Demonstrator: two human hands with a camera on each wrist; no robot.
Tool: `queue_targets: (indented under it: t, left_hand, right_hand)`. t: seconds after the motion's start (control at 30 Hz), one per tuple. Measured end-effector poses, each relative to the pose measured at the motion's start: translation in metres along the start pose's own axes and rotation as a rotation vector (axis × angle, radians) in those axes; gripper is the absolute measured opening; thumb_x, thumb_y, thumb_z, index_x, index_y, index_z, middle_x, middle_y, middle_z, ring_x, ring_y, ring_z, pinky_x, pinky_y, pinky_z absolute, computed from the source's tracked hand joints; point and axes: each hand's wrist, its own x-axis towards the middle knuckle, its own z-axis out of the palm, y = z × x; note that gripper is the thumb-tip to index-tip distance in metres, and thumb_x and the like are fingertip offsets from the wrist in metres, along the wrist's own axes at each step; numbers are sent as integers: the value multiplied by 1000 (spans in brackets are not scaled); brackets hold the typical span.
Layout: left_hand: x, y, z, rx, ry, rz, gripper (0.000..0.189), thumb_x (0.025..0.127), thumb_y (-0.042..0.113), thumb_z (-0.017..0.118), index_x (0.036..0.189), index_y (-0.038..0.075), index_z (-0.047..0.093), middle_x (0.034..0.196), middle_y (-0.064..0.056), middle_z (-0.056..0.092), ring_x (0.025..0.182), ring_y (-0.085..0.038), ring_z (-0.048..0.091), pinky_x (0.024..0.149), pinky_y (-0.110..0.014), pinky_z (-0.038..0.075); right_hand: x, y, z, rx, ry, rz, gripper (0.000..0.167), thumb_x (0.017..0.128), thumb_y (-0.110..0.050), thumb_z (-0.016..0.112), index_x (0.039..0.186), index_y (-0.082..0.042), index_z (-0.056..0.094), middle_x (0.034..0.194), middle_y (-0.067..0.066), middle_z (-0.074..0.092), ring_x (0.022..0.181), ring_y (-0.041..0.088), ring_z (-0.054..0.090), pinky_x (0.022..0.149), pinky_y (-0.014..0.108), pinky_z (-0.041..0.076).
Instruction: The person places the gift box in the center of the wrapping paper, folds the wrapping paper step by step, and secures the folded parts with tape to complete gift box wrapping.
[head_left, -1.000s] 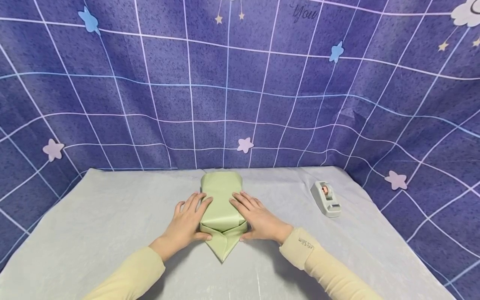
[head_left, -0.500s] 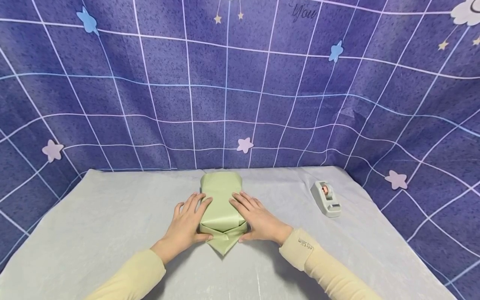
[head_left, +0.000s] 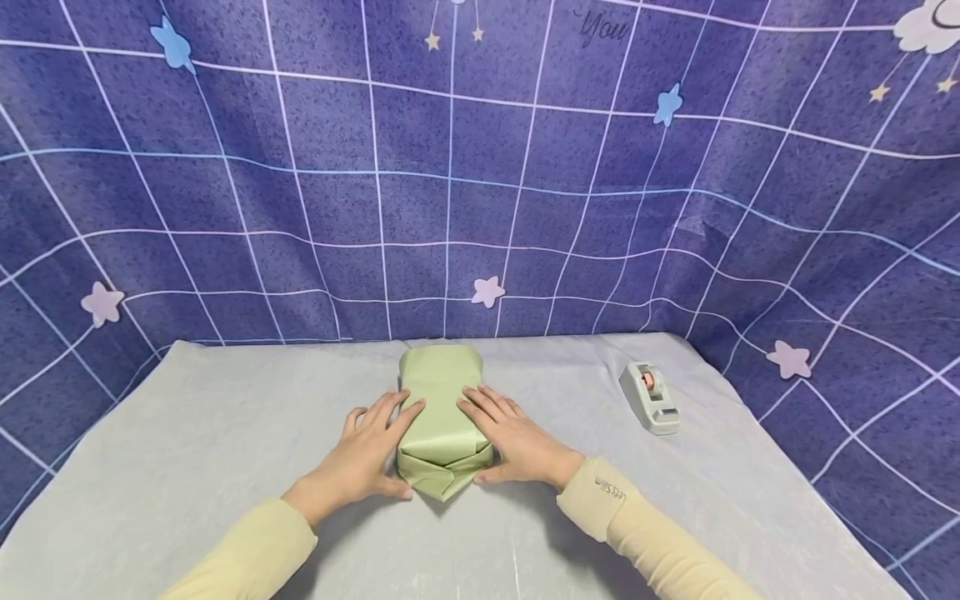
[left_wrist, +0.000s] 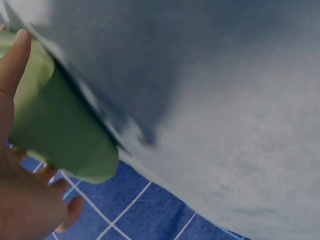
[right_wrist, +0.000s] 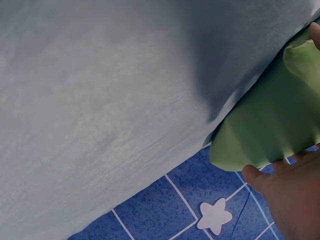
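A long box wrapped in light green paper [head_left: 442, 408] lies on the cloth-covered table, its near end closed by folded paper that runs to a point [head_left: 442, 485]. My left hand [head_left: 367, 454] rests along the box's left side, fingertips on the top edge and thumb low beside the near end. On the opposite side my right hand [head_left: 522, 437] lays its fingers over the top right edge, with the thumb at the folded near end. Both wrist views show the green side wall of the wrapped box [left_wrist: 65, 125], the fingers reaching over its upper edge.
A pale tape dispenser [head_left: 650, 398] with an orange-cored roll stands to the right on the grey-white tablecloth [head_left: 240, 417]. Behind the table hangs a blue curtain [head_left: 420, 200] with a grid and stars.
The pointed paper flap at the near end has drawn in toward the box and looks shorter. My left thumb has come off the flap and shifted toward me; the right hand stays nearly still.
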Motion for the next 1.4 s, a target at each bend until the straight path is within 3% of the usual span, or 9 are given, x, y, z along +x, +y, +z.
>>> queue_targets:
  t: [0.13,0.43,0.73,1.0,1.23,1.4]
  left_hand:
    - [0,0,3,47,8,3,122,44,55,82,144,15,26,147,-19,25,133,-39,26,99,-56,23]
    - [1,-1,9,132,49,28,116,49,60,77,144,14,29,145,-20,28,132,-36,28,101,-54,22]
    - [2,-1,7,178,71,45,107,55,61,73,142,14,32,142,-21,32,130,-38,30,101,-53,24]
    - [3,-1,7,187,100,65,96,63,60,69,140,13,36,140,-21,36,128,-38,34,100,-54,26]
    - [2,-4,9,163,63,69,112,51,58,78,142,13,31,144,-19,30,131,-36,30,101,-53,22]
    - [3,-7,10,206,89,97,109,53,56,79,141,13,32,142,-19,33,129,-36,31,101,-52,24]
  right_hand:
    - [1,1,1,-1,-2,-3,101,70,-50,72,146,-10,18,153,9,14,141,29,12,110,48,24]
    - [0,0,-1,1,-2,-2,102,68,-47,73,146,-9,18,153,10,14,141,30,12,109,50,24]
    - [1,-4,1,-92,3,39,111,62,-59,73,146,-11,19,153,7,16,141,27,14,108,50,26]
    - [1,-3,5,-113,36,46,99,70,-56,66,145,-12,21,153,6,18,141,26,15,108,48,27]
    - [0,-2,6,-113,75,17,92,74,-52,64,145,-11,23,152,8,21,140,29,19,106,49,30]
    - [1,-1,7,-94,108,-7,87,76,-46,63,144,-9,25,151,11,23,138,32,21,105,51,31]
